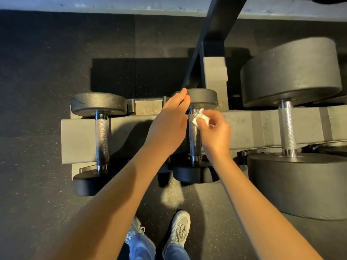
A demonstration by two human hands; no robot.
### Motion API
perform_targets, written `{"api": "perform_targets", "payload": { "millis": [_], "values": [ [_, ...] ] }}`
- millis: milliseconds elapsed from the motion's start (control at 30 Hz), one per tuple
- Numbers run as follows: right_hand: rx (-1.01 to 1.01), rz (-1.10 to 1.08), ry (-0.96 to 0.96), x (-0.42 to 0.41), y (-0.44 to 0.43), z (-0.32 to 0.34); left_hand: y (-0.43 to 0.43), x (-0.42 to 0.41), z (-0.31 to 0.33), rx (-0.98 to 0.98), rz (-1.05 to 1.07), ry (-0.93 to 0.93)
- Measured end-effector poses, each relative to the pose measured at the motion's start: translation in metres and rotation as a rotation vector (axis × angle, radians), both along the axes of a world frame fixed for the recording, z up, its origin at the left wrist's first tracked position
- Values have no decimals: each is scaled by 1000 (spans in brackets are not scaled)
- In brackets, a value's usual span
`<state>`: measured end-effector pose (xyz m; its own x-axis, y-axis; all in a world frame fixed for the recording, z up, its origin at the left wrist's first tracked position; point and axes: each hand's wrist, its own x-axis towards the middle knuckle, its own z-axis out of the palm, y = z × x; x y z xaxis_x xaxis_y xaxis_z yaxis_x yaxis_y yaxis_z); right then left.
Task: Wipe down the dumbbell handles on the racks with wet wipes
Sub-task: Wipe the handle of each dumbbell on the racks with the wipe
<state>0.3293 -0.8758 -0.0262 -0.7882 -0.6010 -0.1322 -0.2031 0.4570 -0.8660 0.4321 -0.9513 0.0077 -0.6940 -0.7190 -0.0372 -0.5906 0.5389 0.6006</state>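
White wipe (200,119) pinched by R hand (216,132) on middle handle (194,141).

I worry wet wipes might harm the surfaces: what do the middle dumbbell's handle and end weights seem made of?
The handle looks like chromed or polished steel: silvery, shiny, with a cross-hatched knurled grip. The end weights look like matte black rubber or urethane, dull and slightly scuffed; painted metal cannot be ruled out.
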Motion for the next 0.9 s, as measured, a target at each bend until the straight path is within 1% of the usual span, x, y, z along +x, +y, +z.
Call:
{"api": "perform_targets", "payload": {
  "millis": [100, 200, 267, 333, 400, 533, 600, 667, 733, 800, 900],
  "values": [
    [-22, 63, 17, 3, 4, -4, 1, 2, 2, -17, 0, -6],
    [16, 166, 120, 4, 18, -7, 2, 2, 5, -39, 9, -16],
    [11, 157, 80, 3, 15, -6, 4, 2, 7, -43, 16, -33],
    [-8, 104, 18, 6, 8, -3, 6, 2, 8, -46, 17, -51],
    [-8, 77, 23, 8, 5, -1, 8, 3, 8, -56, 19, -70],
    [47, 199, 176, 3, 17, -2, 9, 4, 7, -71, 29, -72],
    [87, 264, 219, 1, 21, -1, 10, 4, 6, -69, 35, -74],
    [105, 221, 209, 1, 15, 1, 10, 4, 6, -56, 42, -73],
    [123, 99, 145, 2, 4, 3, 10, 4, 7, -53, 43, -65],
    [111, 35, 114, 2, -3, 2, 9, 5, 6, -59, 39, -58],
    [60, 84, 119, 4, 5, 1, 9, 6, 5, -53, 36, -53]
  ]
}}
